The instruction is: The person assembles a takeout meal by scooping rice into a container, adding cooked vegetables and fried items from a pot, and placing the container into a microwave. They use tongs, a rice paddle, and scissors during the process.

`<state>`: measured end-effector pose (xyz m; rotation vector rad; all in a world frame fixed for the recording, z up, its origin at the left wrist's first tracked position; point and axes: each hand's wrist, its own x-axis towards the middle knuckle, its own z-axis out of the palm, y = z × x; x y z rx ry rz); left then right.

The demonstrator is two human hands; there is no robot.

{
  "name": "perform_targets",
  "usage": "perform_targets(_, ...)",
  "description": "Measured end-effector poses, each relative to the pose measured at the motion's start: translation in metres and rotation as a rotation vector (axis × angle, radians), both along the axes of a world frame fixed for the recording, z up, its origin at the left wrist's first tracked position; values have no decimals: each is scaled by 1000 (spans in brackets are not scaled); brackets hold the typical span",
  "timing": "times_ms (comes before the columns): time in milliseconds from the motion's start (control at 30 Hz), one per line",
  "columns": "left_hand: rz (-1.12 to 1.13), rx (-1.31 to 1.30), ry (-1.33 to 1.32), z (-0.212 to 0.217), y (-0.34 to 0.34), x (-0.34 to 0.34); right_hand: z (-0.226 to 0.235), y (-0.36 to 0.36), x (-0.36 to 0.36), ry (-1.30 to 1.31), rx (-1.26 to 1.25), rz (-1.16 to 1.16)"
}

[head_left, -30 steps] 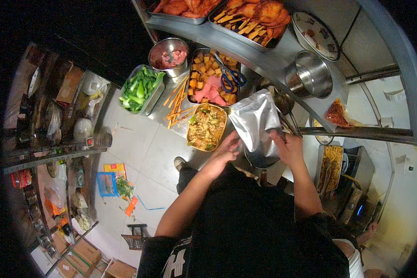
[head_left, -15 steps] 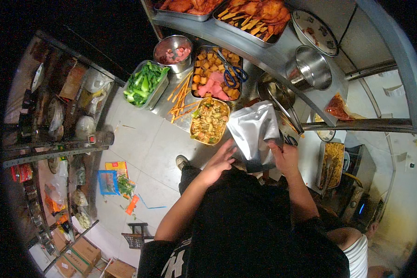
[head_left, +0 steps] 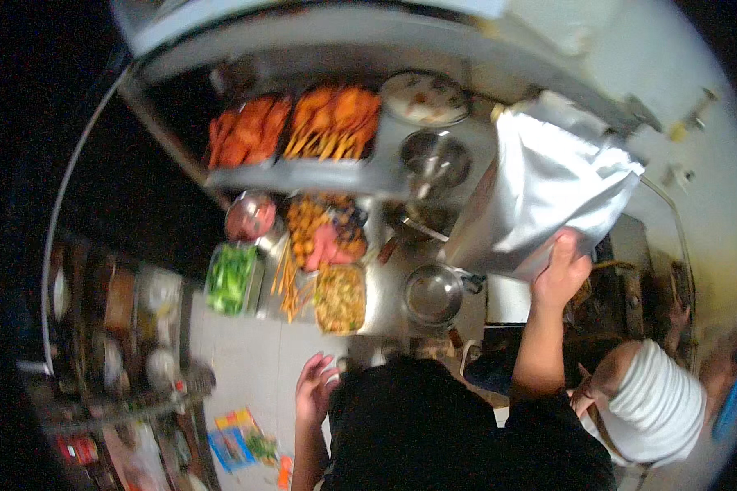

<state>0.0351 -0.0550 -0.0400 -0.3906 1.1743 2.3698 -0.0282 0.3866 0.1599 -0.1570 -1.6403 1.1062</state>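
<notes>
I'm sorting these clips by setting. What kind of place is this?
Most likely a street-food stall or small cooking stand. Metal trays of orange fried food line a steel counter, with a tray of green vegetables and a metal pot below. The right hand holds up a silver foil bag.

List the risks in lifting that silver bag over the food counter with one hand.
The right hand grips the silver bag only at its lower edge, so it may slip or sag. It hangs above the open metal pot and could fall in. The left hand hangs free, giving no support.
</notes>
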Motion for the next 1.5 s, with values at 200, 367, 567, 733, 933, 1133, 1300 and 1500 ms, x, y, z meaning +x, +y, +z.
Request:
perform_targets(200, -42, 57, 213, 19, -35, -58, 181, 16, -21, 479, 29, -227)
perform_targets(367, -37, -126, 167, 9, -42, -99, 246, 1, -93, 194, 245, -547)
perform_targets(567, -114, -538, 131, -44, -40, -128, 188, -41, -159, -15, 660, -533)
perform_targets(733, -250, -661, 50, -75, -23, -150, -41, -140, -54, -557, 318, 129)
perform_targets(933, -447, -510, 109, -105, -6, -174, -267, -214, -55, -1069, -320, 253)
perform_targets(1133, -442, -403, 147, -64, -7, -169, -238, -212, -68, -1279, -787, 401)
perform_targets(1300, -216, -161, 198, 60, -34, -132, -180, -221, -46, -841, -1305, 844)
perform_targets(1500, -166, -244, 275, 130, -41, -117, -123, -270, -52, -308, -1752, 1514)
